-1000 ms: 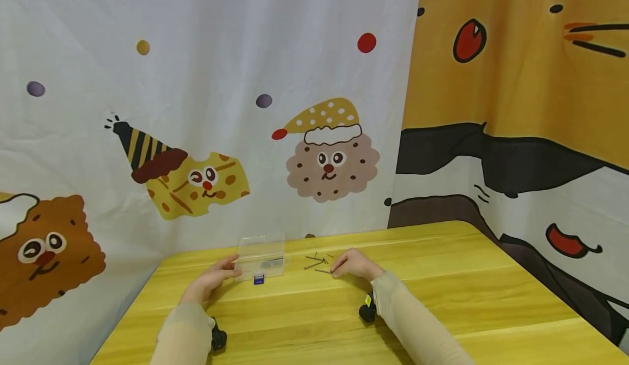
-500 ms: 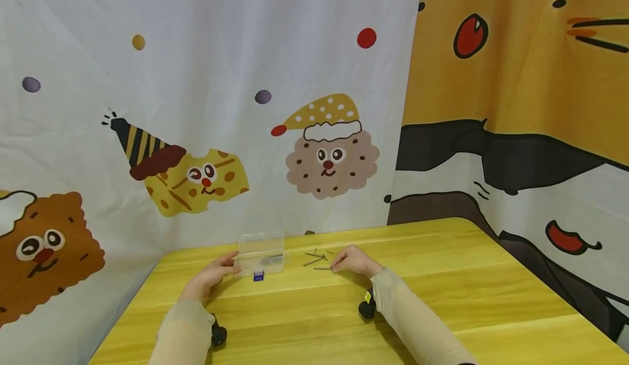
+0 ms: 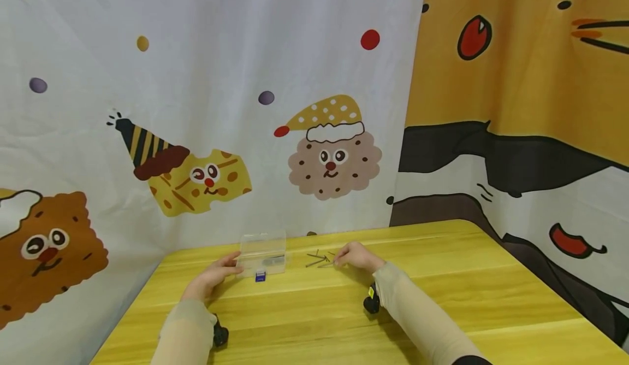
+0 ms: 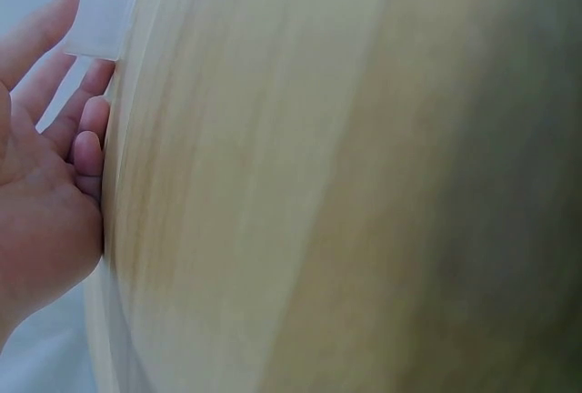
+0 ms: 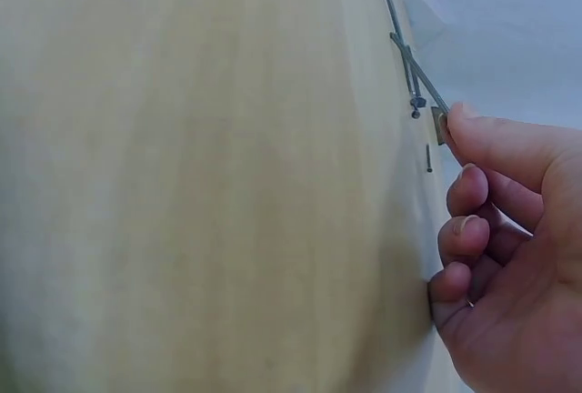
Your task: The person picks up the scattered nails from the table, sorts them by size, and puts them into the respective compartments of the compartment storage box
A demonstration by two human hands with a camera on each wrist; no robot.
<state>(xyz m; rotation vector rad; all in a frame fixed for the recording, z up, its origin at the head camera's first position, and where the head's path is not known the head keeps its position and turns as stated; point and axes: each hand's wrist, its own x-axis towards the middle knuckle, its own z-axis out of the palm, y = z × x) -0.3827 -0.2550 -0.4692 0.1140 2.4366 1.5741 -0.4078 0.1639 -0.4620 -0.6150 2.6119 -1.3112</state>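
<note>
Fingers (image 4: 88,120) of the left hand (image 3: 211,278) were held apart from its thumb, at the left side of a clear, raised-lid box (image 3: 262,246) fronted by a blue tab (image 3: 260,276). Rightward, nails (image 3: 315,255) were scattered on the table (image 3: 304,310); one nail (image 5: 432,93) was pinched by the right hand (image 5: 518,202).

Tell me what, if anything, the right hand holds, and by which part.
The right hand pinches a thin grey metal nail by one end.
</note>
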